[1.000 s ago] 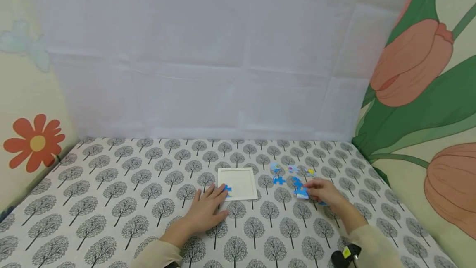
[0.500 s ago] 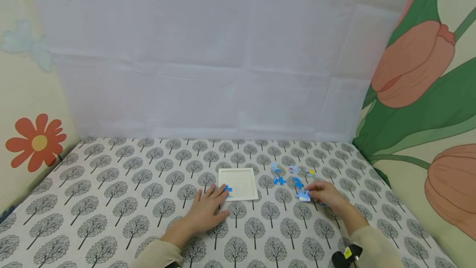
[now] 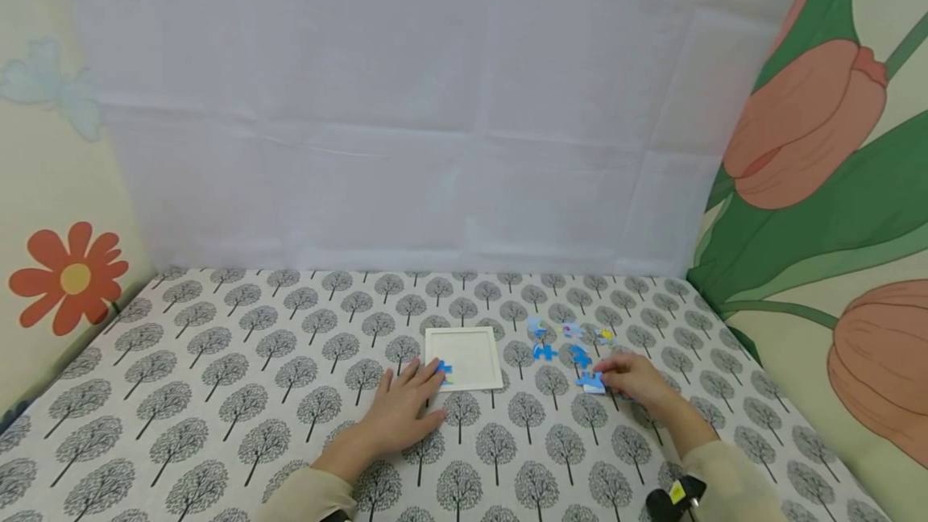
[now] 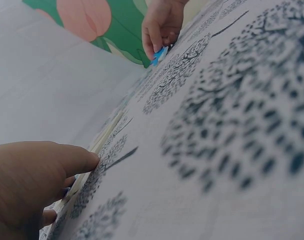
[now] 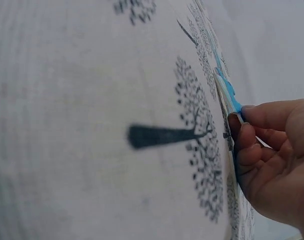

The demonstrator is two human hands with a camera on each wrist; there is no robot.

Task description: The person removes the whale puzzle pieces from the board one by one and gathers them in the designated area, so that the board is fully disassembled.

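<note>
My right hand (image 3: 634, 379) pinches a blue-and-white jigsaw piece (image 3: 590, 382) between thumb and fingertips, low over the cloth on the right. In the right wrist view the thumb lies on top of this jigsaw piece (image 5: 229, 90) with fingers curled beneath. My left hand (image 3: 406, 409) lies with spread, mostly straight fingers at the left edge of a square white puzzle tray (image 3: 464, 330). Its fingertips reach a blue piece (image 3: 445, 371) in the tray's near left corner and partly hide it. The left wrist view shows the left thumb (image 4: 79, 159) close along the cloth.
Several loose jigsaw pieces lie right of the tray, among them a blue one (image 3: 544, 352), another blue one (image 3: 580, 356) and one with a yellow patch (image 3: 605, 335). A tree-print cloth (image 3: 275, 401) covers the table. A white sheet (image 3: 377, 119) hangs behind it.
The piece in my right hand has shifted slightly towards me and right, and its tilt has changed. My left hand stays in place on the tray.
</note>
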